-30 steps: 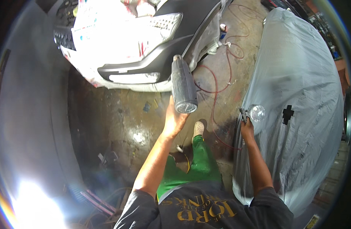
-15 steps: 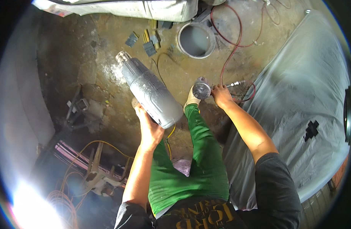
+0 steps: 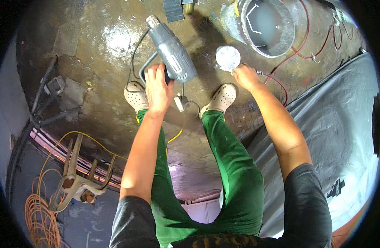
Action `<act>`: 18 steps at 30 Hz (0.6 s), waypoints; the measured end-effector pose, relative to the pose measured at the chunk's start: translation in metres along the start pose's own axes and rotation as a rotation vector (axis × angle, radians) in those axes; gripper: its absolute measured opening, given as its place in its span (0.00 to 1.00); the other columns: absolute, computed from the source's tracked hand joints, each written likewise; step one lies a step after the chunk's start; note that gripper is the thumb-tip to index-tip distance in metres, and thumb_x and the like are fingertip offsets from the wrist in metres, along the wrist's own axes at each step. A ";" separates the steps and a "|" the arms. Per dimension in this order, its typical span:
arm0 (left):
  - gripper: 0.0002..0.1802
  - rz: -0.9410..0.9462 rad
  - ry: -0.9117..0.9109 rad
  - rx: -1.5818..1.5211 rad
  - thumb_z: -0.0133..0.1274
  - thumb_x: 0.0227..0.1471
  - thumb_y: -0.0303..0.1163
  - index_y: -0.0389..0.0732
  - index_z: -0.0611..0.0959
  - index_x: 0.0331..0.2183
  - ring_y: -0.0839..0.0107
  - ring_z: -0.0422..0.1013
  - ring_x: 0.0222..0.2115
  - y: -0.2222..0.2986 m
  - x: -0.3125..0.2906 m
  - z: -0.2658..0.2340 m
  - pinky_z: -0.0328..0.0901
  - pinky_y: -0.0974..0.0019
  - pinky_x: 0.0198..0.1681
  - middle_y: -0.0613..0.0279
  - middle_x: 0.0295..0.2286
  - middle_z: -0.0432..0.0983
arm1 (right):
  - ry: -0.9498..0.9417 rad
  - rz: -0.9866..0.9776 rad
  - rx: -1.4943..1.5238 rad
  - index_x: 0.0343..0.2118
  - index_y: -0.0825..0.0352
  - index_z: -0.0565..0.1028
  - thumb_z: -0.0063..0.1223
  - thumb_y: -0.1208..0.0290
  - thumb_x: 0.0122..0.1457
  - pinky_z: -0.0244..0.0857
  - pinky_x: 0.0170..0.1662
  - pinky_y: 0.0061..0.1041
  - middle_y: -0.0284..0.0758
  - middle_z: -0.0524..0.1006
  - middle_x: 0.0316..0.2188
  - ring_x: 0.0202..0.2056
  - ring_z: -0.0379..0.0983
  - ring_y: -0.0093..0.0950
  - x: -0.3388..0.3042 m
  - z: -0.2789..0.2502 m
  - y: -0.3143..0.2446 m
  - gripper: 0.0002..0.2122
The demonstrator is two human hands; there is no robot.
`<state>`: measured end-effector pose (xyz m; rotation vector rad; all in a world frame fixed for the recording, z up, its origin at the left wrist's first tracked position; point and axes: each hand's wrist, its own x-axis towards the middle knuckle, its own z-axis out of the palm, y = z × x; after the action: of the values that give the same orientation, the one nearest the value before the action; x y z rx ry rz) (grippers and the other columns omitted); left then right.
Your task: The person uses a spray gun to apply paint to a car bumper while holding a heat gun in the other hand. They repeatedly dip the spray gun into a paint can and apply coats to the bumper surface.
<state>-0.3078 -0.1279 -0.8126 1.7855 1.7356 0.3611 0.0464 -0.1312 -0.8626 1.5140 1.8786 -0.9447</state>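
Note:
My left hand point(image 3: 158, 89) is closed round the handle of a grey heat gun point(image 3: 173, 53), its metal nozzle pointing to the far left. A dark cord hangs from this tool toward a plug connection point(image 3: 180, 103) between my feet. In front of my right foot, my right hand point(image 3: 245, 77) grips a spray gun whose round cup point(image 3: 228, 58) shows a whitish top. The gun's body is mostly hidden under the cup and my fingers. From it a red air hose point(image 3: 277, 77) runs off to the right.
A bucket point(image 3: 233, 25) of greyish liquid stands at the far right of centre. Dark sheets point(image 3: 173, 11) lie beyond the heat gun. Grey plastic sheeting point(image 3: 322, 124) drapes the right side. At left are a metal frame point(image 3: 53, 97), a stool point(image 3: 74, 165), coiled orange hose point(image 3: 37, 215) and yellow cord point(image 3: 97, 142).
The view has shifted, so the floor, bucket and my shoes appear elsewhere. Both hands reach farther out; the heat gun now shows its side and handle, and the cup shows its whitish top.

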 end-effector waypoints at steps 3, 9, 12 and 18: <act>0.38 -0.039 0.023 0.049 0.66 0.38 0.21 0.38 0.72 0.54 0.44 0.64 0.49 -0.038 0.017 0.030 0.60 0.48 0.55 0.46 0.48 0.67 | -0.055 0.010 0.051 0.48 0.58 0.77 0.52 0.63 0.63 0.70 0.51 0.49 0.44 0.80 0.44 0.48 0.76 0.46 0.032 -0.017 -0.006 0.13; 0.38 -0.195 0.129 0.218 0.69 0.41 0.30 0.39 0.72 0.55 0.47 0.62 0.52 -0.107 0.064 0.065 0.58 0.49 0.58 0.51 0.52 0.67 | -0.059 -0.044 0.128 0.56 0.56 0.74 0.54 0.63 0.63 0.69 0.51 0.44 0.43 0.79 0.47 0.49 0.75 0.45 0.079 -0.036 0.000 0.18; 0.38 -0.185 0.197 0.282 0.69 0.42 0.28 0.45 0.72 0.56 0.50 0.62 0.53 -0.137 0.082 0.073 0.60 0.51 0.58 0.55 0.52 0.68 | -0.142 -0.027 0.125 0.58 0.57 0.73 0.55 0.62 0.63 0.68 0.52 0.42 0.41 0.79 0.48 0.50 0.75 0.44 0.092 -0.048 0.000 0.20; 0.40 -0.196 0.193 0.226 0.69 0.43 0.30 0.47 0.71 0.57 0.49 0.62 0.52 -0.156 0.100 0.093 0.60 0.51 0.58 0.54 0.52 0.66 | -0.104 -0.059 0.202 0.57 0.61 0.73 0.58 0.64 0.60 0.67 0.53 0.40 0.44 0.78 0.49 0.52 0.74 0.44 0.105 -0.046 0.014 0.21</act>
<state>-0.3683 -0.0610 -0.9991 1.7602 2.1415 0.2707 0.0377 -0.0305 -0.9183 1.4988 1.8072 -1.2486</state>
